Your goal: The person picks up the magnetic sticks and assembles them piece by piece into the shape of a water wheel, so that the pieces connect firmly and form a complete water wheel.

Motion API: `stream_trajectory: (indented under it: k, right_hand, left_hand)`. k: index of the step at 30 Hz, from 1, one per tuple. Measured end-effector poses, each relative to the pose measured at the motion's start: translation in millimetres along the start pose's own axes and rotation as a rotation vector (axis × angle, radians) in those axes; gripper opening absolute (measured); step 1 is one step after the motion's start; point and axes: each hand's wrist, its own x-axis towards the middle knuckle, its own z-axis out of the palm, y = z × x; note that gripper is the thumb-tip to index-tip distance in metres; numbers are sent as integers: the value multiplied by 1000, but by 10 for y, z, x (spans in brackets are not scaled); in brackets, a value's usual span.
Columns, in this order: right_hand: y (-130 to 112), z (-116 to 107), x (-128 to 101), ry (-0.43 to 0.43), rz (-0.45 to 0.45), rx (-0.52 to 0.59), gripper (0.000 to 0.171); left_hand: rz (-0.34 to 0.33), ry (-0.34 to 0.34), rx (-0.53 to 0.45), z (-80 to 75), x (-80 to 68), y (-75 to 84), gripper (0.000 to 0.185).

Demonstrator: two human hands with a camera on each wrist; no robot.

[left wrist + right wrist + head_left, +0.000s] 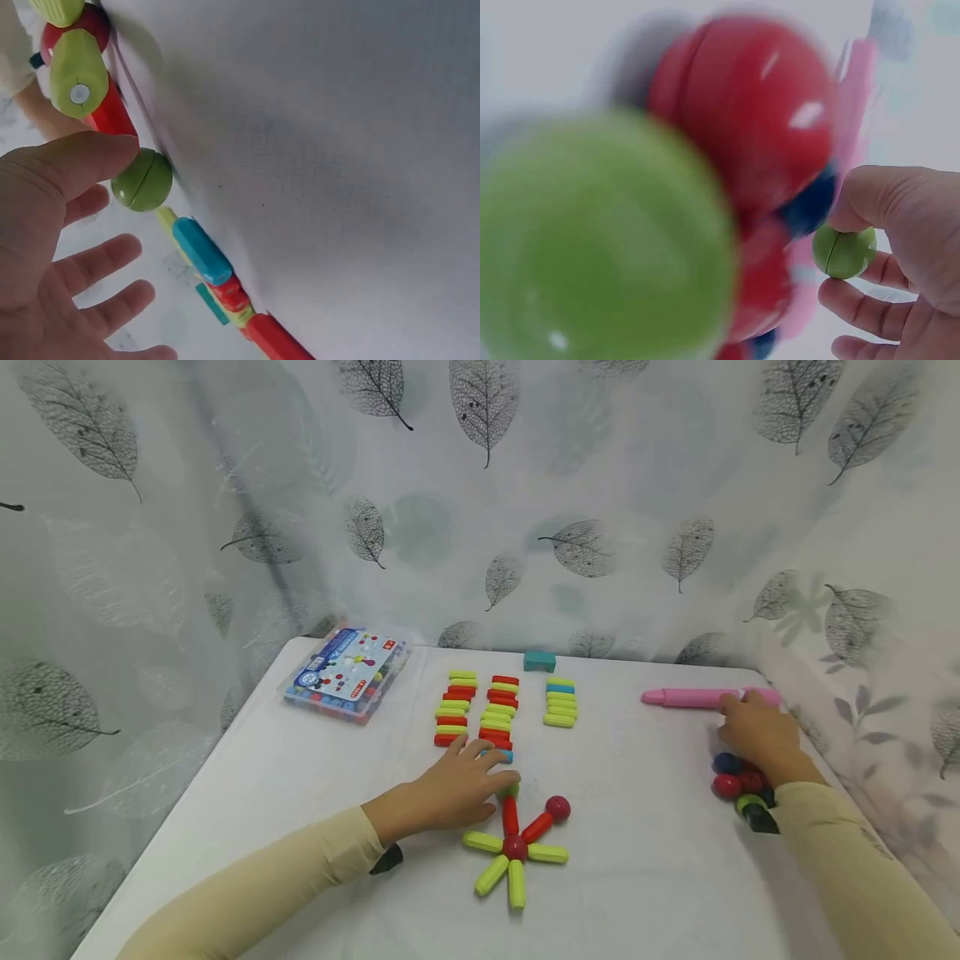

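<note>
On the white table (300,793) lies a star figure (514,846): a red ball with yellow-green and red sticks around it. My left hand (491,768) lies flat just left of its top. In the left wrist view that hand (105,210) has its fingers spread and its thumb touching a green ball (142,180) at the end of a red stick (112,112). My right hand (738,722) is at the far right, over a cluster of red and blue balls (738,781). In the right wrist view it (834,259) pinches a small green ball (849,251).
Rows of red, yellow-green and blue sticks (476,710) lie mid-table, with a shorter row (561,702) beside them. A teal block (539,661) sits behind them, a clear plastic box (347,672) at back left, a pink rod (690,697) at back right. Leaf-print curtains enclose the table.
</note>
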Motion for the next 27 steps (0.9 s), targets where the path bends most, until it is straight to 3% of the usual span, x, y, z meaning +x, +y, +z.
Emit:
stream_trajectory:
  k: [5, 11, 14, 20, 27]
  right_hand:
    - [-377, -96, -98, 110, -155, -42, 36]
    - [-920, -115, -344, 233, -326, 0, 26]
    - [-1178, -82, -525, 246, -389, 39, 28]
    - [-1591, 7, -873, 128, -457, 133, 30]
    - [-1828, 131, -1057, -40, -502, 240, 27]
  left_hand:
    - [13, -52, 49, 6, 102, 10, 54]
    - [17, -59, 93, -25, 165, 51, 52]
    - [24, -50, 111, -14, 184, 62, 49]
    - [24, -36, 116, -5, 159, 48, 40]
    - [-9, -67, 85, -31, -51, 46, 39]
